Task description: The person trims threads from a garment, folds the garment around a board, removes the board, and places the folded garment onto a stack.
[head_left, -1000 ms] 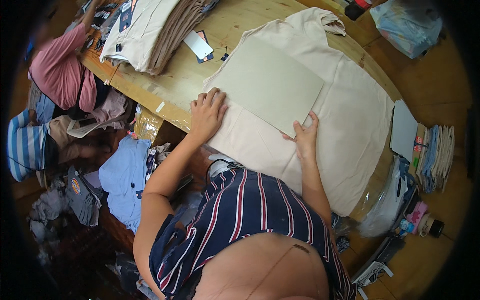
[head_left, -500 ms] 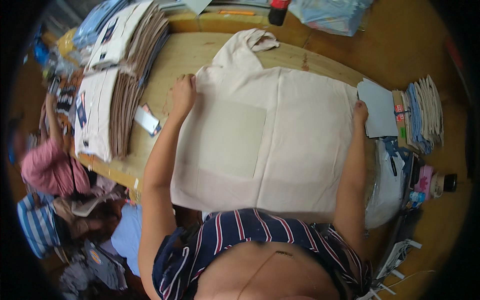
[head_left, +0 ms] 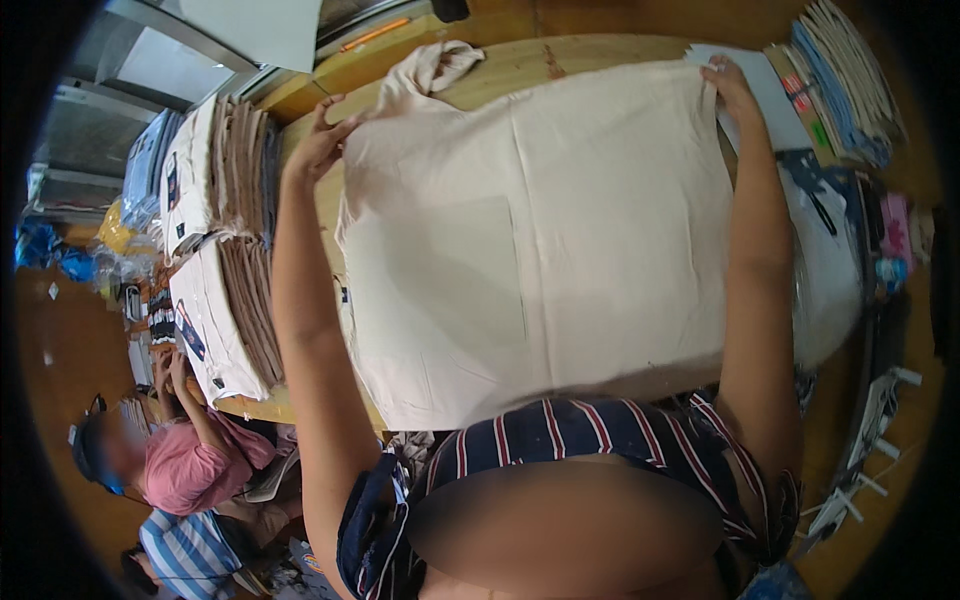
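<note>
A cream shirt (head_left: 610, 230) is spread over the wooden table before me, with a crease running down its middle. On its left half shows a pale rectangular sheet (head_left: 440, 270). A bunched sleeve-like part (head_left: 425, 75) lies beyond the far left corner. My left hand (head_left: 322, 145) holds the shirt's far left edge, one finger raised and its grip partly hidden. At the far right corner, my right hand (head_left: 732, 85) pinches the fabric beside a stack of white card sheets (head_left: 765, 105).
Stacks of folded cream and brown garments (head_left: 225, 310) stand at the left. Folded garments (head_left: 845, 80) lie at the far right, above a clear plastic bag (head_left: 830, 260). A person in pink (head_left: 195, 460) works at the lower left. An orange pencil-like stick (head_left: 375, 35) lies at the back.
The view has shifted. Both hands are now farther from my body, and the shirt's right far corner has moved away with my right hand. The person at left appears closer in view.
</note>
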`<state>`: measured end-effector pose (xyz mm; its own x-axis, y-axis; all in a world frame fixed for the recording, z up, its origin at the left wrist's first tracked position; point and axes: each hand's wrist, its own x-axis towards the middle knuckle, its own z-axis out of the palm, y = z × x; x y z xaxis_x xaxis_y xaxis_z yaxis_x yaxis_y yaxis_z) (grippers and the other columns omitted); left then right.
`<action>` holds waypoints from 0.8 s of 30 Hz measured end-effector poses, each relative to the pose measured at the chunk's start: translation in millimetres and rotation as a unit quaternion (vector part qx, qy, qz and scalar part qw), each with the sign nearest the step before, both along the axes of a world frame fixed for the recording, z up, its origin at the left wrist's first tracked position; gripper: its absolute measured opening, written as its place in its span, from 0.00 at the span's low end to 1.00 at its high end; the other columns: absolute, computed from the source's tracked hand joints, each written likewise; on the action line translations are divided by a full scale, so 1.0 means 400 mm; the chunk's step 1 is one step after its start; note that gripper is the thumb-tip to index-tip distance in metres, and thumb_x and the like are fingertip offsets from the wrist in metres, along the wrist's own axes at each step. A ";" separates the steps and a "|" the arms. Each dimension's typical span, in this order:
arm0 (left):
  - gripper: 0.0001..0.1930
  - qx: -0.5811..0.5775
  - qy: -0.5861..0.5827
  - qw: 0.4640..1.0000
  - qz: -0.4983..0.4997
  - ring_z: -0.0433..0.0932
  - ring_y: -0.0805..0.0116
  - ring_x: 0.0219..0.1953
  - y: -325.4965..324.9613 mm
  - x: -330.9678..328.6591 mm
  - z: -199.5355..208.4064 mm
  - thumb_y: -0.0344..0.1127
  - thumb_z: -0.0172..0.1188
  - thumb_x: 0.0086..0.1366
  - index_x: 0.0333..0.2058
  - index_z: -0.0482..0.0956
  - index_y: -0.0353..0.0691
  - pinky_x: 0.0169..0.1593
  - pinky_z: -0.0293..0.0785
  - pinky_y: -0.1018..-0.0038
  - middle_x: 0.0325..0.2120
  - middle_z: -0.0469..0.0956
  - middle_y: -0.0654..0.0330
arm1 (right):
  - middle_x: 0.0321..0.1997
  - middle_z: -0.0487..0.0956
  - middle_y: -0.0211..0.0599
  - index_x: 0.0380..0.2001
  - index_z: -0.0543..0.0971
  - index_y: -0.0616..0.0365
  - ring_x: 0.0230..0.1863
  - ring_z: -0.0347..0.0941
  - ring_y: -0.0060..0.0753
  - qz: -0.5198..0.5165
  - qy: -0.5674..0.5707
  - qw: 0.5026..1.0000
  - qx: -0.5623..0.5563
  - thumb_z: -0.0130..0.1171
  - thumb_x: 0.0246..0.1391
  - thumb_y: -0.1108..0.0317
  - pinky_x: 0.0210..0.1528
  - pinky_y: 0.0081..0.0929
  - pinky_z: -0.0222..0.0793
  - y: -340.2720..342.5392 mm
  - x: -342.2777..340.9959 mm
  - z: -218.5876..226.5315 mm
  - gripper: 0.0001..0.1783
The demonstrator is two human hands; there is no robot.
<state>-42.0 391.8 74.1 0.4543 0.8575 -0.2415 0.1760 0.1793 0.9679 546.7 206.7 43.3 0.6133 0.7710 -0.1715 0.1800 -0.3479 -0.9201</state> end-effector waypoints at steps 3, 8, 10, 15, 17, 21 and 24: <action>0.10 0.108 0.120 0.983 -0.092 0.68 0.76 0.35 -0.092 -0.062 0.092 0.30 0.51 0.58 0.40 0.70 0.36 0.40 0.64 0.81 0.35 0.71 0.65 | 0.37 0.73 0.38 0.43 0.68 0.54 0.38 0.67 0.29 0.065 -0.122 0.981 0.137 0.56 0.44 0.72 0.38 0.18 0.62 -0.168 -0.002 0.119 0.20; 0.25 0.196 0.114 0.968 -0.108 0.66 0.68 0.45 -0.388 -0.121 0.098 0.25 0.62 0.46 0.45 0.66 0.39 0.43 0.67 0.75 0.45 0.66 0.59 | 0.36 0.76 0.34 0.33 0.75 0.58 0.38 0.71 0.28 0.038 -0.325 0.943 0.062 0.52 0.40 0.79 0.39 0.20 0.64 -0.537 -0.114 0.131 0.13; 0.40 0.314 0.225 0.902 -0.191 0.60 0.61 0.52 -0.490 -0.202 -0.004 0.29 0.69 0.35 0.51 0.60 0.42 0.47 0.64 0.64 0.52 0.57 0.57 | 0.33 0.76 0.38 0.29 0.76 0.61 0.35 0.72 0.30 0.057 -0.340 0.939 -0.017 0.51 0.37 0.81 0.37 0.21 0.64 -0.613 -0.179 0.065 0.12; 0.48 0.352 0.433 0.810 -0.182 0.57 0.57 0.52 -0.707 -0.224 -0.075 0.34 0.69 0.29 0.54 0.55 0.46 0.50 0.50 0.60 0.50 0.59 0.58 | 0.31 0.75 0.38 0.26 0.75 0.59 0.35 0.70 0.38 0.027 -0.417 0.909 0.014 0.52 0.37 0.80 0.38 0.28 0.64 -0.724 -0.315 0.054 0.09; 0.44 0.390 0.410 0.806 -0.175 0.57 0.58 0.52 -0.725 -0.249 -0.098 0.33 0.68 0.33 0.53 0.56 0.46 0.48 0.51 0.61 0.49 0.61 0.58 | 0.33 0.75 0.38 0.25 0.75 0.59 0.39 0.68 0.39 0.013 -0.470 0.882 -0.018 0.52 0.37 0.79 0.41 0.29 0.62 -0.780 -0.321 0.043 0.07; 0.30 0.443 0.377 0.792 -0.184 0.64 0.63 0.45 -0.764 -0.286 -0.121 0.30 0.62 0.41 0.47 0.64 0.45 0.44 0.53 0.64 0.41 0.66 0.59 | 0.35 0.74 0.38 0.24 0.75 0.61 0.42 0.66 0.40 0.122 -0.496 0.797 -0.323 0.49 0.37 0.78 0.41 0.31 0.61 -0.815 -0.370 0.000 0.07; 0.25 0.462 0.350 0.798 -0.166 0.67 0.66 0.40 -0.769 -0.260 -0.122 0.29 0.60 0.43 0.44 0.68 0.46 0.43 0.54 0.65 0.35 0.68 0.61 | 0.34 0.73 0.42 0.24 0.75 0.61 0.41 0.67 0.42 0.119 -0.501 0.846 -0.138 0.46 0.36 0.79 0.41 0.32 0.61 -0.585 -0.452 0.087 0.09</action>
